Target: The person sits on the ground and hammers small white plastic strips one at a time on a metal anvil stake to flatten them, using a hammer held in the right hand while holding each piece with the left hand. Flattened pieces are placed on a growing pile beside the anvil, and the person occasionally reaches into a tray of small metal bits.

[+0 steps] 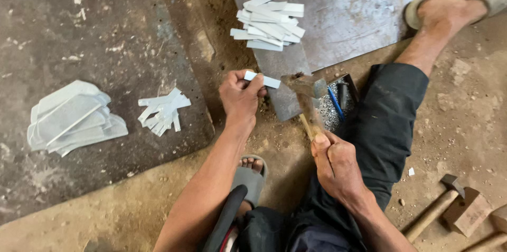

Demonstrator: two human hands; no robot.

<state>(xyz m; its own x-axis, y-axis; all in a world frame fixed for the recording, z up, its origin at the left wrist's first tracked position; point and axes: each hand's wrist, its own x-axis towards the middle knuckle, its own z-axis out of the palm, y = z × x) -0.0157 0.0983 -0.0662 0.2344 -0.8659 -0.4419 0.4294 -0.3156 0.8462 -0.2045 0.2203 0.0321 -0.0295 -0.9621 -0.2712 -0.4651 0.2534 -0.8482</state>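
The person sits on a dirt floor (pixel 465 120) with one leg stretched toward the top right. The left hand (pixel 240 99) is closed in a pinch on a small white strip (pixel 262 79), thumb on one side and fingers on the other, holding it flat at the near end of a long grey metal bar (pixel 274 67) that lies on the floor. The right hand (pixel 335 165) is wrapped tight around the wooden handle of a hammer (pixel 306 93), whose head is blurred and hangs just beside the free end of the strip.

Farther along the bar, a loose heap of similar white strips (pixel 269 22) rests across it and onto a wide metal sheet (pixel 364 4). To the left lies a dark slab (pixel 79 30) carrying a smaller bundle of strips (pixel 162 110) near its lower right corner, and a stack of larger pale curved pieces (pixel 74 117) toward its left edge. Just beside the hammer, against the leg, sits a small box of tiny silvery bits (pixel 334 112) with a blue pen-like tool in it. At the lower right of the floor lies a second hammer (pixel 435 207) next to a wooden block (pixel 467 212). A sandalled foot (pixel 251 175) shows between the forearms.
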